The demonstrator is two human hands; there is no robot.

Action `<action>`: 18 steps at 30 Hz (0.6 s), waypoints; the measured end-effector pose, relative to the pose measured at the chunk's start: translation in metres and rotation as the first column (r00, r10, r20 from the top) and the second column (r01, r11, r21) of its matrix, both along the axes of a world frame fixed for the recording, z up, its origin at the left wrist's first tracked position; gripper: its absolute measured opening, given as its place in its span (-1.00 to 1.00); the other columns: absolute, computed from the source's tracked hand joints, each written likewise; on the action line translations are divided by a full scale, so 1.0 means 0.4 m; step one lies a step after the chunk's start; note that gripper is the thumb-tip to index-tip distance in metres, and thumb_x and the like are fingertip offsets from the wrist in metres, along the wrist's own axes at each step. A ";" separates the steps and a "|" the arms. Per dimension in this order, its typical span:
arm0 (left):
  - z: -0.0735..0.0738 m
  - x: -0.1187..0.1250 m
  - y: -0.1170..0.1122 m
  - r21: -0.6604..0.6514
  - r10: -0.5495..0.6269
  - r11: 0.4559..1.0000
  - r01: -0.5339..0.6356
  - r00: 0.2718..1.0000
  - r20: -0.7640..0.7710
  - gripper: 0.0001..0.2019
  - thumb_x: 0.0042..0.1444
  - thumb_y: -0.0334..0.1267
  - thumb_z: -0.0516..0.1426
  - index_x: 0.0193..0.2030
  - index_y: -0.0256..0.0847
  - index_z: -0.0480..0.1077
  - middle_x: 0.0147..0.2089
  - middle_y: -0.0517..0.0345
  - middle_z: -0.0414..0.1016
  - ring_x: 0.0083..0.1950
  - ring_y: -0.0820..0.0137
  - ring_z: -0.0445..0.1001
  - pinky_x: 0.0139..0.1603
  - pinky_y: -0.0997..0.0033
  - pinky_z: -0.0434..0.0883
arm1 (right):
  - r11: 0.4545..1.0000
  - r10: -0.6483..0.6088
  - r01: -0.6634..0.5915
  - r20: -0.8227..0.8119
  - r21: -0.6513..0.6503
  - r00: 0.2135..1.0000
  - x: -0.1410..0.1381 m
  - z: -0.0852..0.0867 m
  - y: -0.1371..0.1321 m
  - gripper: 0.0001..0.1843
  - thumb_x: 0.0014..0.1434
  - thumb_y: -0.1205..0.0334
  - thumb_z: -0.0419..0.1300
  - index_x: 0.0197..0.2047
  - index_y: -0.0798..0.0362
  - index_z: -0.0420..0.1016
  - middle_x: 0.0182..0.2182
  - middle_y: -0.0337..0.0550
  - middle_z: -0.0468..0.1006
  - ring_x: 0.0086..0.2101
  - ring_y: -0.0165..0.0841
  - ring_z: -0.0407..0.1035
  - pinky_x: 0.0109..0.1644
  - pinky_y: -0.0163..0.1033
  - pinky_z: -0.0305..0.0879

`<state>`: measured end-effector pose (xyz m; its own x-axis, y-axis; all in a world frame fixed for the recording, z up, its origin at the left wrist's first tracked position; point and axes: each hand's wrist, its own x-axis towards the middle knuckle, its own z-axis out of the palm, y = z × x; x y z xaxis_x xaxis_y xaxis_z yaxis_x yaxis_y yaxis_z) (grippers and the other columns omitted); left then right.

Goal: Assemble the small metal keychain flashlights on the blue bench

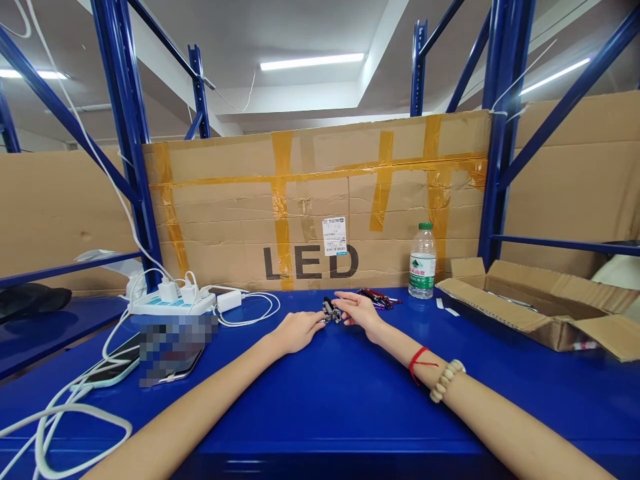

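Note:
A small cluster of black and silver pieces [331,311] lies on the blue tabletop between my hands; the pieces are too small to name. My left hand [300,331] rests low on the table, fingers stretched toward the cluster and fingertips at its left edge. On the other side is my right hand [359,312], its fingers apart and slightly bent, fingertips beside the cluster's right edge. No held thing shows in either hand. Just behind my right hand lies a bunch of dark, red and purple pens [381,298], partly hidden by it.
At left, a white power strip [173,303] feeds chargers and loose cables [87,413] near a phone [113,363]. A water bottle [423,263] stands back right, beside an open cardboard box [525,300]. A taped cardboard panel [225,220] closes the back between blue posts.

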<state>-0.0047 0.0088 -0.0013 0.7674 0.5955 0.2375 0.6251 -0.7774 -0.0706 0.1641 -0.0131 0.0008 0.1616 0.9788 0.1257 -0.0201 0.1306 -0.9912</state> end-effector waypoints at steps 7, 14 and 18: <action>-0.001 0.000 0.003 0.009 -0.002 1.000 0.002 1.000 -0.004 -0.74 0.22 -0.17 -0.25 -0.10 -0.08 0.17 -0.13 0.16 0.41 -0.14 0.28 0.40 -0.28 0.38 0.31 | 1.000 0.009 -0.010 0.028 0.024 1.000 0.007 -0.009 0.009 -0.67 -0.06 0.38 0.21 -0.15 0.14 0.42 -0.28 -0.09 0.51 -0.67 -0.67 0.22 -0.70 -0.57 0.11; -0.001 -0.001 0.002 0.010 0.004 1.000 -0.004 1.000 0.003 -0.75 0.22 -0.17 -0.24 -0.12 -0.08 0.18 -0.16 0.17 0.41 -0.15 0.31 0.40 -0.29 0.42 0.30 | 0.999 0.001 -0.004 0.063 0.045 0.998 0.006 -0.012 0.013 -0.69 -0.06 0.31 0.21 -0.17 0.14 0.45 -0.36 -0.12 0.52 -0.67 -0.67 0.19 -0.71 -0.57 0.03; 0.001 0.000 0.000 0.004 0.009 1.000 -0.009 1.000 -0.003 -0.74 0.22 -0.17 -0.24 -0.12 -0.08 0.19 -0.16 0.17 0.41 -0.15 0.32 0.40 -0.28 0.44 0.30 | 0.999 -0.009 0.005 0.071 0.049 0.997 0.003 -0.009 0.011 -0.74 -0.06 0.26 0.21 -0.24 0.13 0.49 -0.43 -0.16 0.51 -0.67 -0.66 0.17 -0.71 -0.57 0.02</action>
